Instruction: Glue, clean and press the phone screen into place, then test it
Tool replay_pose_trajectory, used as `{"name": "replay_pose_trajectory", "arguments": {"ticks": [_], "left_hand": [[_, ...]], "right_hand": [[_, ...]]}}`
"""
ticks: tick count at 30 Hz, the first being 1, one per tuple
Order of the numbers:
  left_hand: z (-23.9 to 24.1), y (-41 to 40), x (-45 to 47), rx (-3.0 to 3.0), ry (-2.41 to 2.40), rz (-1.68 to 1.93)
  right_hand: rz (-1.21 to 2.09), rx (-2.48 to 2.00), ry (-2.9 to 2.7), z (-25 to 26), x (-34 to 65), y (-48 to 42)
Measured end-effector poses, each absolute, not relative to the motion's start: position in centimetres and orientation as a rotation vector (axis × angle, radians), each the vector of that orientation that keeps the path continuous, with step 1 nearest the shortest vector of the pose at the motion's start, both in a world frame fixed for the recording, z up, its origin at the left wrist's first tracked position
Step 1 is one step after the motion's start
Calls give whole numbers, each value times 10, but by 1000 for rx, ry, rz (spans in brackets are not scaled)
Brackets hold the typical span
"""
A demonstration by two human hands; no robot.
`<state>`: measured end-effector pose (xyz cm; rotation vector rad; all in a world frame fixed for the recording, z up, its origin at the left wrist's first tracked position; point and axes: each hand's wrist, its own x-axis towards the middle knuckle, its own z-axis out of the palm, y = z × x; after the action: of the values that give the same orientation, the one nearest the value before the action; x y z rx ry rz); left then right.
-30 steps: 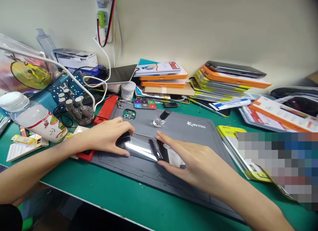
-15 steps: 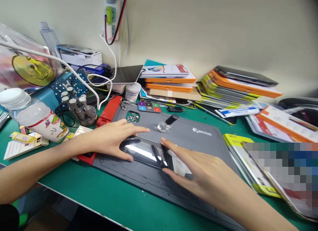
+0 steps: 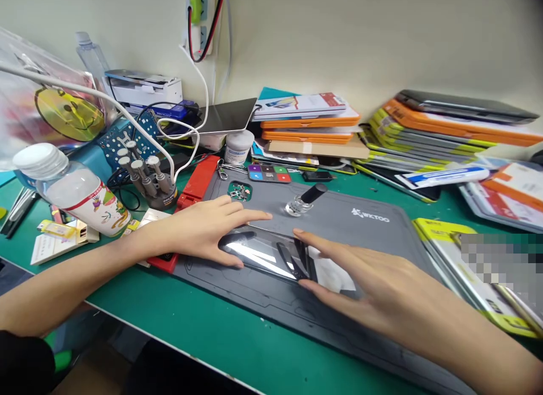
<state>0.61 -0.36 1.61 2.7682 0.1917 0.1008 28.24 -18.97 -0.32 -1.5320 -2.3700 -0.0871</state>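
A dark, glossy smartphone (image 3: 263,250) lies face up on the grey work mat (image 3: 237,284), with light reflected along its glass. My left hand (image 3: 207,228) grips its left end, index finger along the far edge and thumb along the near edge. At the right end, my right hand (image 3: 373,276) holds the corners between index finger and thumb. A crumpled white wipe (image 3: 335,273) lies partly under my right hand. Just beyond the phone stands a small clear bottle (image 3: 299,206) with a black cap.
Left of the mat are a red tool holder (image 3: 197,185), a screwdriver stand (image 3: 148,183) and a large plastic bottle (image 3: 85,197). Small screws sit in the mat's recess (image 3: 240,191). Stacked boxes (image 3: 309,123) line the wall; yellow-edged packages (image 3: 458,270) lie at right.
The camera view has shifted, so the whole scene sits further right in the picture. Both hands stay at the phone's ends, with little visible movement against it.
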Motion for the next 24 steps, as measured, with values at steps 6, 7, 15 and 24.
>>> {"name": "replay_pose_trajectory", "arguments": {"ticks": [6,7,15,24], "left_hand": [[14,-3,7,2779,158,121],[14,-3,7,2775,146,132],[10,-3,5,2782,144,166],[11,-3,5,2766,163,103]], "right_hand": [[-126,-1524,-2381,-7,279,-193],[-138,-1528,-2382,-8,278,-193],[-129,-1517,-2367,-10,279,-191],[-244,-1448,-2375,-14,278,-191]]}}
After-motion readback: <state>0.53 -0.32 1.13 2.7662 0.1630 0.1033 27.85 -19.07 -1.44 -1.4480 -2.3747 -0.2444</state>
